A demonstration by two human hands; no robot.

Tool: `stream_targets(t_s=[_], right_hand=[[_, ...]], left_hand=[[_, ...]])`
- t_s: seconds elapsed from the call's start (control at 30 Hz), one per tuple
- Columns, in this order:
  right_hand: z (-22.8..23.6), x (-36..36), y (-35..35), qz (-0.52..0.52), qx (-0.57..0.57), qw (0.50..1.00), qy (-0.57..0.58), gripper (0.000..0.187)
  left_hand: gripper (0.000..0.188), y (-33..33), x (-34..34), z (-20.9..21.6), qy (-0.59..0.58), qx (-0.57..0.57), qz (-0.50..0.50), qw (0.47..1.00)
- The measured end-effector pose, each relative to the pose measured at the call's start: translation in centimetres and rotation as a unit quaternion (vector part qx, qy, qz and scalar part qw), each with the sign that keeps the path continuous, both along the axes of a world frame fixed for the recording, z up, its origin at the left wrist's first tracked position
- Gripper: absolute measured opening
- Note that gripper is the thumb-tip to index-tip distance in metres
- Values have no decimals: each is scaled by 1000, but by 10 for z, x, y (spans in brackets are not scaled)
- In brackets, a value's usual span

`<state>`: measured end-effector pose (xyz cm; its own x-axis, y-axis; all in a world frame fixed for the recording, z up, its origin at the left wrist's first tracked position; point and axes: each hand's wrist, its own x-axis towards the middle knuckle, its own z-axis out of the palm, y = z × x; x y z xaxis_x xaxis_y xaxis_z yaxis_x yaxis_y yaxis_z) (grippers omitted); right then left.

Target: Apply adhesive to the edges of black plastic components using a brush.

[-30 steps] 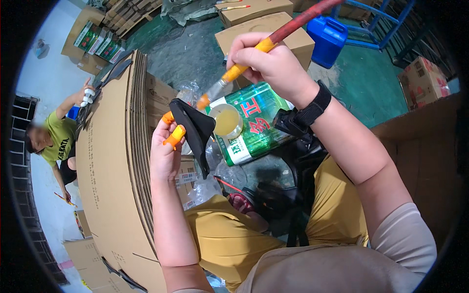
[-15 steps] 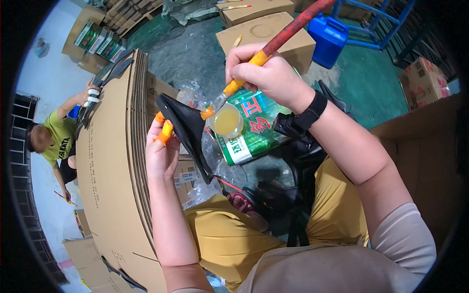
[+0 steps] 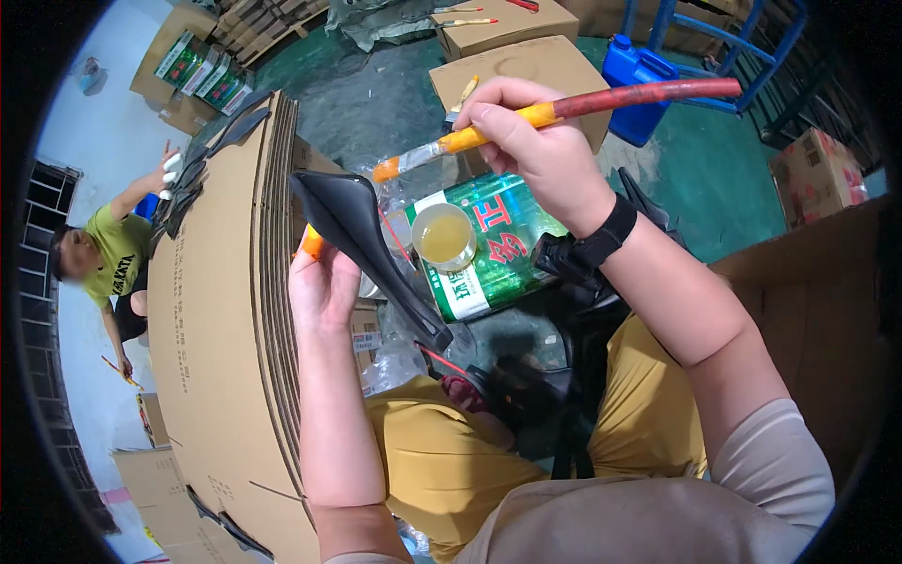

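The left hand [image 3: 324,282] grips a black saddle-shaped piece [image 3: 365,230] extending right of its fingers; right-hand fingers [image 3: 503,117] close around a red-and-yellow paintbrush [image 3: 601,100].

The top [image 3: 648,517] is beige, the trousers [image 3: 437,442] mustard. A black strap [image 3: 609,231] circles 1 wrist [image 3: 592,211], an orange cover [image 3: 313,242] 1 finger [image 3: 304,264].

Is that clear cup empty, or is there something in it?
Not empty: the cup is upright, with yellowish liquid showing inside. How deep, I cannot tell.
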<state>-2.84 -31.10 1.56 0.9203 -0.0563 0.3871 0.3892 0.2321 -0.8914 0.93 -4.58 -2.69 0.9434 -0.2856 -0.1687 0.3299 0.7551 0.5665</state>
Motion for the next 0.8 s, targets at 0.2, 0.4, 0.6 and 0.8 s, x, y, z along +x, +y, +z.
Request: stream_targets(t_s=[0.2, 0.4, 0.6, 0.8], right_hand=[[-1, -6, 10, -41, -49, 997, -39, 15], [-3, -11, 10, 6, -139, 987, -80, 14], [-2, -7, -1, 33, 13, 999, 0, 19], [-5, -11, 8, 46, 6, 999, -2, 20]], left_hand=[[31, -11, 0, 4, 20, 18, 34, 999], [30, -2, 7, -5, 27, -58, 31, 998], [31, -4, 10, -7, 1, -141, -47, 989], [28, -12, 11, -2, 82, -155, -7, 984]])
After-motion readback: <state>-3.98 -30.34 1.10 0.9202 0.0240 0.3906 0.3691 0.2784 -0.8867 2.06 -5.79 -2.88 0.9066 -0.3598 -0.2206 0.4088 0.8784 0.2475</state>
